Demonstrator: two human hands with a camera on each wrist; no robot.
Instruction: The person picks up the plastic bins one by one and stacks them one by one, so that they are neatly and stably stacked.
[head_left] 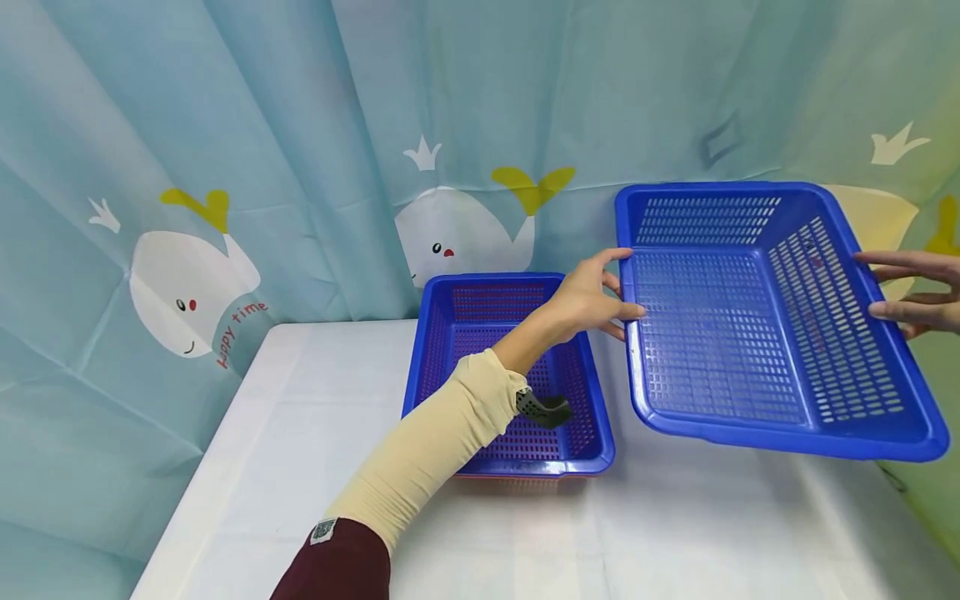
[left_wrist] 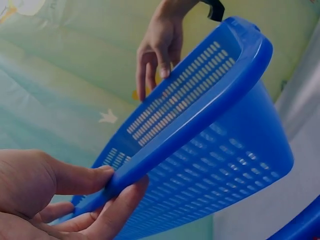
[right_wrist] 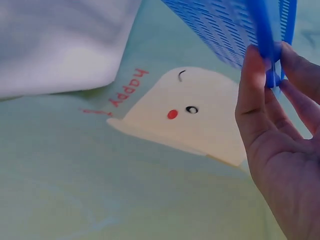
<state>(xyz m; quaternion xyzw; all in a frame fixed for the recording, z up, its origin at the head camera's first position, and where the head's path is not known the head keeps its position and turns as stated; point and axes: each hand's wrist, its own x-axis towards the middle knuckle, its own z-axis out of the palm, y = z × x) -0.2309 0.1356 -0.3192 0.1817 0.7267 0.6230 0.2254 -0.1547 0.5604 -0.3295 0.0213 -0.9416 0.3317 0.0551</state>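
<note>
Both hands hold a blue plastic basket (head_left: 712, 333) with slotted walls, raised at the right of the table and tilted so its inside faces the head camera. My left hand (head_left: 588, 296) pinches its left rim between thumb and fingers; the left wrist view shows the thumb (left_wrist: 85, 177) on one side of the rim and fingers on the other. At the opposite rim, my right hand (head_left: 926, 292) pinches the edge, also seen in the right wrist view. Beneath my left forearm a second blue basket (head_left: 592, 442) stands on the table, a red edge showing under its rim.
The table (head_left: 300, 417) has a white cover. Behind it hangs a light blue curtain (head_left: 300, 125) printed with white whales, close to the raised basket's upper rim. A dark strap (head_left: 543, 410) sticks out from my left wrist above the standing basket.
</note>
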